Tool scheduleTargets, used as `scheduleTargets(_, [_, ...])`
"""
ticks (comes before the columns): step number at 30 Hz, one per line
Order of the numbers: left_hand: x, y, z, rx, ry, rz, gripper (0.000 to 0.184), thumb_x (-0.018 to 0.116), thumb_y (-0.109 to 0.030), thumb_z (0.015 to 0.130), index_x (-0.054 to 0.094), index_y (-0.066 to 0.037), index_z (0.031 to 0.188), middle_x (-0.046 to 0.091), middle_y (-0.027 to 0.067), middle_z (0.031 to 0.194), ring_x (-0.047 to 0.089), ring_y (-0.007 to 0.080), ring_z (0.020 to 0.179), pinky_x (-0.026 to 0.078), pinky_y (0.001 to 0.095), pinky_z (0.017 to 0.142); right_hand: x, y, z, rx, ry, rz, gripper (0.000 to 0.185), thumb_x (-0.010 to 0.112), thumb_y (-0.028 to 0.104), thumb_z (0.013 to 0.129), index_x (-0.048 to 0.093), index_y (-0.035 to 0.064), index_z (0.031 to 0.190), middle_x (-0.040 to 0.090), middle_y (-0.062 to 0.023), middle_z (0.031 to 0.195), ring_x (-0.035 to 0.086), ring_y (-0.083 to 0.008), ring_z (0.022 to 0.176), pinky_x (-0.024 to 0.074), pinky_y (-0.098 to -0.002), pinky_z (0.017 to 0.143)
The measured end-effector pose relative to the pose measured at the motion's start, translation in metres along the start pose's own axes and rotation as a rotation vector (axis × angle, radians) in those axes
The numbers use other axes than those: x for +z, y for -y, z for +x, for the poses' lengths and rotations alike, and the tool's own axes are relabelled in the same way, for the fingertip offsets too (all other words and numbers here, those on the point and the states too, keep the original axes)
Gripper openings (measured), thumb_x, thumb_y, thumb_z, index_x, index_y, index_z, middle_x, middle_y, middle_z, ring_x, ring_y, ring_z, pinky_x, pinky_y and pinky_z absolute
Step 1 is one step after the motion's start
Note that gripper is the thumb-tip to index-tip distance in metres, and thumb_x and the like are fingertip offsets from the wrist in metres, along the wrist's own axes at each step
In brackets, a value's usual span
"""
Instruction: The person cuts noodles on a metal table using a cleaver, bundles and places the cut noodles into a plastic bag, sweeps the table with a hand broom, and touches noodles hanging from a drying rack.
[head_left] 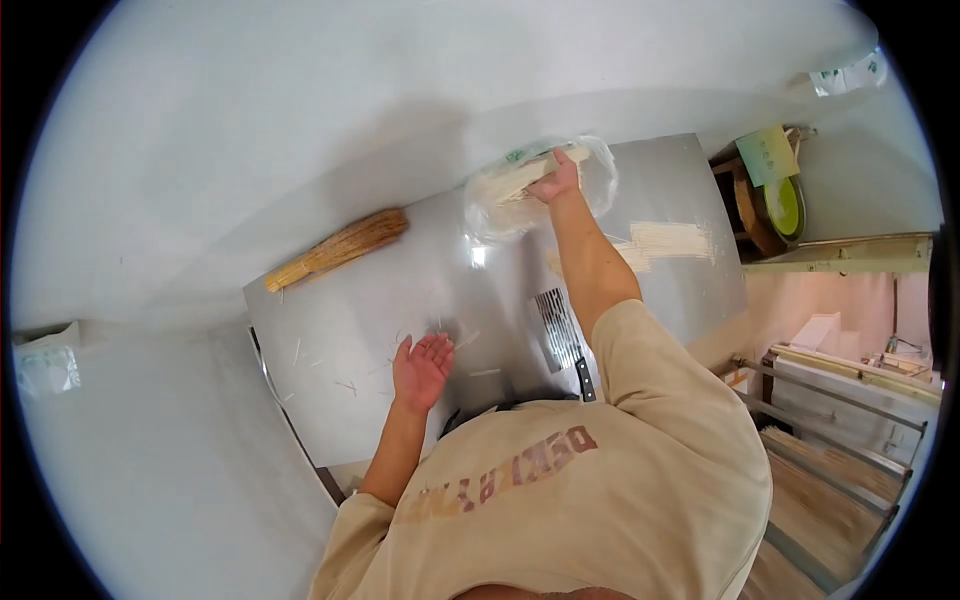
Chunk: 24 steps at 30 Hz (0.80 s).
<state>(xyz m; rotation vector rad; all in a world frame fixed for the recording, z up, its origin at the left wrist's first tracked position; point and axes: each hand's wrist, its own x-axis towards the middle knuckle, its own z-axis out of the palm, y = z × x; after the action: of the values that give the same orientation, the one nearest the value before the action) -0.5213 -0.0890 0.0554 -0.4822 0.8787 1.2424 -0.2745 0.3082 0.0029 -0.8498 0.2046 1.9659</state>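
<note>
My right hand (560, 180) is at the far edge of the grey table, its fingers closed on a bundle of pale thin strands (515, 180) that look like noodles. The bundle lies over or inside a clear plastic bag (485, 222); I cannot tell which. Palm up and fingers apart, my left hand (422, 372) is over the near left part of the table and holds nothing. A few loose strand pieces (345, 386) lie around it. Between my arms, close to my body, rests a broad-bladed knife (585, 380) with a black handle.
More pale strands (675, 240) lie in a row on the grey table (705, 190), right of my forearm. A brown brush-like bundle (345, 250) sits along the back left edge. Beyond the right end are a green bowl (787, 208) and a metal rack (850, 455).
</note>
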Motion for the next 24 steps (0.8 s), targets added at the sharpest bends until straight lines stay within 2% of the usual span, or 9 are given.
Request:
scheduleTargets(4, [0.006, 0.003, 0.002, -0.013, 0.042, 0.047, 0.039, 0.051, -0.040, 0.102, 0.056, -0.004, 0.115, 0.064, 0.0146, 0.121, 0.064, 0.0289, 0.107, 0.054, 0.0399, 0.090, -0.007, -0.005, -0.031, 0.054, -0.042, -0.019, 0.057, 0.055, 0.030, 0.102, 0.039, 0.0028, 0.149, 0.049, -0.0155, 0.142, 0.045, -0.0311, 0.133, 0.0373, -0.0523, 0.112])
scheduleTargets(8, [0.008, 0.009, 0.002, -0.008, 0.080, 0.113, 0.037, 0.051, -0.039, 0.102, 0.057, -0.004, 0.113, 0.064, 0.0139, 0.119, 0.064, 0.0286, 0.106, 0.054, 0.0399, 0.089, -0.044, -0.052, -0.150, -0.587, -0.117, -0.656, 0.058, 0.062, 0.027, 0.100, 0.043, -0.0002, 0.147, 0.054, -0.0138, 0.140, 0.054, -0.0297, 0.126, 0.0474, -0.0430, 0.104])
scheduleTargets(10, [0.004, 0.015, 0.003, -0.028, 0.088, 0.120, 0.035, 0.052, -0.038, 0.101, 0.057, -0.005, 0.112, 0.065, 0.0136, 0.118, 0.064, 0.0285, 0.106, 0.054, 0.0397, 0.089, -0.119, -0.072, -0.185, -0.555, -0.208, -0.930, 0.054, 0.068, 0.032, 0.094, 0.055, 0.0009, 0.136, 0.057, -0.0143, 0.138, 0.059, -0.0303, 0.120, 0.0503, -0.0434, 0.095])
scheduleTargets(12, [-0.005, 0.021, 0.006, -0.049, 0.097, 0.140, 0.033, 0.053, -0.036, 0.101, 0.058, -0.005, 0.111, 0.065, 0.0133, 0.117, 0.064, 0.0285, 0.106, 0.054, 0.0394, 0.089, -0.211, -0.089, -0.225, -0.708, -0.408, -1.598, 0.050, 0.072, 0.027, 0.086, 0.059, 0.0005, 0.127, 0.059, -0.0187, 0.131, 0.058, -0.0324, 0.119, 0.0504, -0.0436, 0.095])
scheduleTargets(14, [-0.018, 0.032, 0.017, -0.085, 0.135, 0.233, 0.030, 0.054, -0.032, 0.100, 0.059, -0.004, 0.109, 0.066, 0.0129, 0.116, 0.064, 0.0281, 0.106, 0.055, 0.0396, 0.087, -0.255, -0.105, -0.282, -0.583, -0.583, -2.087, 0.051, 0.070, 0.022, 0.082, 0.058, 0.0012, 0.127, 0.058, -0.0207, 0.124, 0.056, -0.0363, 0.118, 0.0495, -0.0447, 0.097])
scheduleTargets(18, [-0.019, 0.062, 0.032, -0.142, 0.110, 0.344, 0.026, 0.054, -0.028, 0.100, 0.060, -0.004, 0.109, 0.066, 0.0125, 0.115, 0.065, 0.0277, 0.106, 0.055, 0.0396, 0.086, -0.292, -0.130, -0.337, -0.389, -0.703, -2.177, 0.047, 0.062, 0.017, 0.084, 0.055, 0.0025, 0.128, 0.058, -0.0201, 0.120, 0.054, -0.0387, 0.119, 0.0484, -0.0462, 0.099])
scheduleTargets(21, [0.001, 0.085, 0.052, -0.183, 0.051, 0.517, 0.025, 0.056, -0.025, 0.098, 0.060, -0.004, 0.110, 0.066, 0.0117, 0.114, 0.065, 0.0257, 0.105, 0.056, 0.0391, 0.085, -0.312, -0.132, -0.322, -0.676, -0.490, -2.138, 0.047, 0.056, 0.008, 0.084, 0.052, 0.0043, 0.131, 0.057, -0.0204, 0.121, 0.053, -0.0404, 0.119, 0.0484, -0.0466, 0.099])
scheduleTargets(22, [0.012, 0.094, 0.052, -0.124, 0.054, 0.628, 0.025, 0.057, -0.024, 0.097, 0.060, -0.004, 0.112, 0.065, 0.0114, 0.116, 0.065, 0.0246, 0.104, 0.055, 0.0388, 0.085, -0.308, -0.126, -0.318, -0.577, -0.476, -2.153, 0.060, 0.061, 0.009, 0.077, 0.048, 0.0028, 0.135, 0.056, -0.0234, 0.124, 0.055, -0.0414, 0.118, 0.0476, -0.0457, 0.100])
scheduleTargets(24, [0.043, 0.109, 0.053, 0.025, 0.041, 0.896, 0.030, 0.061, -0.024, 0.095, 0.058, -0.003, 0.117, 0.063, 0.0110, 0.121, 0.065, 0.0227, 0.105, 0.055, 0.0374, 0.085, -0.293, -0.118, -0.318, -0.546, -0.392, -2.007, 0.050, 0.060, 0.009, 0.079, 0.054, 0.0009, 0.128, 0.062, -0.0254, 0.108, 0.061, -0.0454, 0.107, 0.0503, -0.0462, 0.094])
